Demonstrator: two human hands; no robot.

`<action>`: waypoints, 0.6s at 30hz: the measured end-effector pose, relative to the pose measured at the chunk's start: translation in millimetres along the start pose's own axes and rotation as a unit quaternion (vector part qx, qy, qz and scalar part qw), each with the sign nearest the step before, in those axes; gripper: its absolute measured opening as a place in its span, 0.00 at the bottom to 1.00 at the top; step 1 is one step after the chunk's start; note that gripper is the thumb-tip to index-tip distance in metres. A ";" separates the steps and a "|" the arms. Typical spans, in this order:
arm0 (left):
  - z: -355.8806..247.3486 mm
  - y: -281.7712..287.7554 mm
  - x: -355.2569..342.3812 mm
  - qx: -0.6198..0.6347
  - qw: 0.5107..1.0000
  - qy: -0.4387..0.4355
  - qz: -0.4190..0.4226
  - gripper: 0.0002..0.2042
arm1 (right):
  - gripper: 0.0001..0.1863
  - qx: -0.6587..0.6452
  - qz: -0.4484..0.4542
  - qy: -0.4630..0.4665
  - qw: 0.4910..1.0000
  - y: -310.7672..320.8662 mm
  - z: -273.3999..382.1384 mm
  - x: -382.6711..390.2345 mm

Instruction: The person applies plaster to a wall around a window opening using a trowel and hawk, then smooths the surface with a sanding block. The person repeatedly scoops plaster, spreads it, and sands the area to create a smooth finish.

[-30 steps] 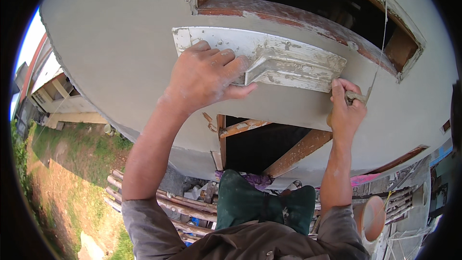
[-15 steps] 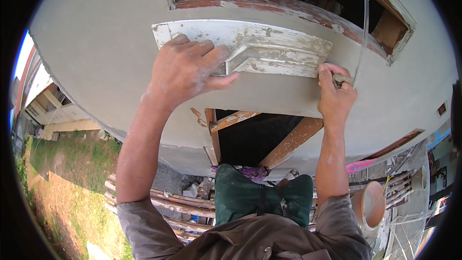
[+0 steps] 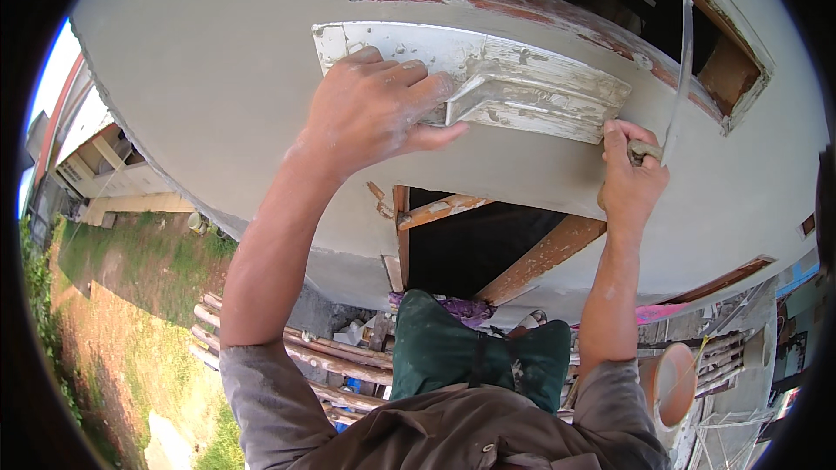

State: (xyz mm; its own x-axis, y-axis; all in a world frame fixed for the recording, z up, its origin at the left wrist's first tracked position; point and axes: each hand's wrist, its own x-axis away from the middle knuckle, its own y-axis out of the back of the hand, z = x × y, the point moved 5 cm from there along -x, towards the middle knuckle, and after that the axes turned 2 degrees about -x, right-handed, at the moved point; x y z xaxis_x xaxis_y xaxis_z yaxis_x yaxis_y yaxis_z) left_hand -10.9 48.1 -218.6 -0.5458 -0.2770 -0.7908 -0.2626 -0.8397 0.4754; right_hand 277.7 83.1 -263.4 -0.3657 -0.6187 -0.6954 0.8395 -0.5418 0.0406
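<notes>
My left hand is closed around the handle of a long pale plastering float, its back streaked with wet mortar. The float lies lengthwise below the upper opening's sill, flat to the grey plastered wall or just off it; I cannot tell which. Near the float's right end, my right hand grips a trowel-like tool by a mortar-caked handle. From that hand a long, thin, pale strip rises in front of the opening, apparently the tool's blade seen edge-on.
A reddish, mortar-spotted sill edges the upper opening. Below is a second dark opening with wooden framing. Wooden poles run beneath me at both sides. An orange bucket stands at lower right. Grassy ground lies far below left.
The view has swung, so wall, openings and hands all sit farther right in it. Against the wall, the float and both hands hold nearly the same place. Both grips are unchanged.
</notes>
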 end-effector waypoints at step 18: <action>-0.4 -2.8 2.3 -0.009 1.000 0.017 -0.005 0.19 | 0.05 -0.007 0.012 -0.031 0.999 0.4 1.9 1.2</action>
State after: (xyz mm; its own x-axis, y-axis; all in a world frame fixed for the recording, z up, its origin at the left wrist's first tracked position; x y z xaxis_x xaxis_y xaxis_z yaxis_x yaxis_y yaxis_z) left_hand -11.1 49.6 -221.9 -0.5158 -0.2849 -0.8079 -0.2534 -0.8502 0.4615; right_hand 276.8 81.1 -262.8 -0.3698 -0.6659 -0.6479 0.8536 -0.5188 0.0461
